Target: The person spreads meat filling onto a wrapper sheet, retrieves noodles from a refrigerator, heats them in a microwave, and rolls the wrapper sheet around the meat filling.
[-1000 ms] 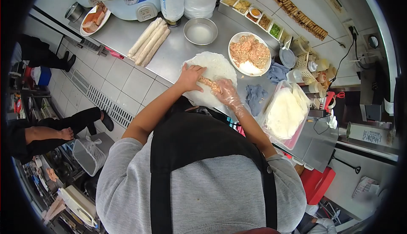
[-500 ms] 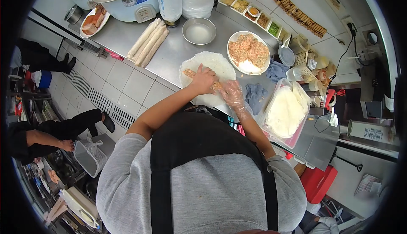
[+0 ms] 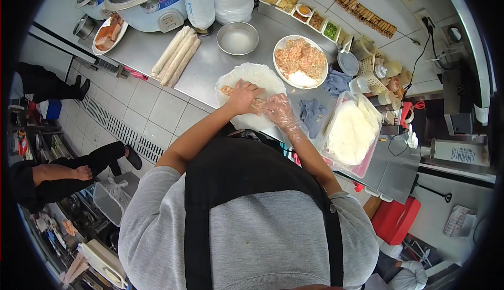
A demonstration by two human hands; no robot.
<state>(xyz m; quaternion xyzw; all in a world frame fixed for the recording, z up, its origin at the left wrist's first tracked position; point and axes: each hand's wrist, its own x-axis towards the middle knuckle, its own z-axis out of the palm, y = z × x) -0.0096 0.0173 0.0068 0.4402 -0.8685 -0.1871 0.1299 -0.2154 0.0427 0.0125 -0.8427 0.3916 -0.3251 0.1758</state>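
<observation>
A round, thin white wrapper sheet [image 3: 239, 73] lies on the steel counter in front of me. Across it runs a log of orange-pink minced filling [image 3: 227, 90], partly covered by my hands. My left hand [image 3: 245, 99], bare, rests over the middle of the log with its fingers spread. At the log's right end, my right hand [image 3: 279, 111] in a clear plastic glove has its fingers bent and pressed onto the filling. Up and right stands a white bowl [image 3: 324, 76] of the same filling [image 3: 302, 59]. Finished-looking white rolls [image 3: 176, 56] lie side by side to the left.
A metal bowl of whitish liquid [image 3: 238, 39] stands behind the wrapper. Stacked white sheets [image 3: 350, 132] fill a tub at right, beside blue cloths [image 3: 313, 116]. Rice cookers [image 3: 152, 9] and a condiment tray [image 3: 294, 7] line the back. Co-workers' legs [image 3: 100, 159] show at left.
My right hand has shifted slightly left along the filling, nearer my left hand. The whole view has shifted a little. A co-worker's hand at left has lifted off the bin.
</observation>
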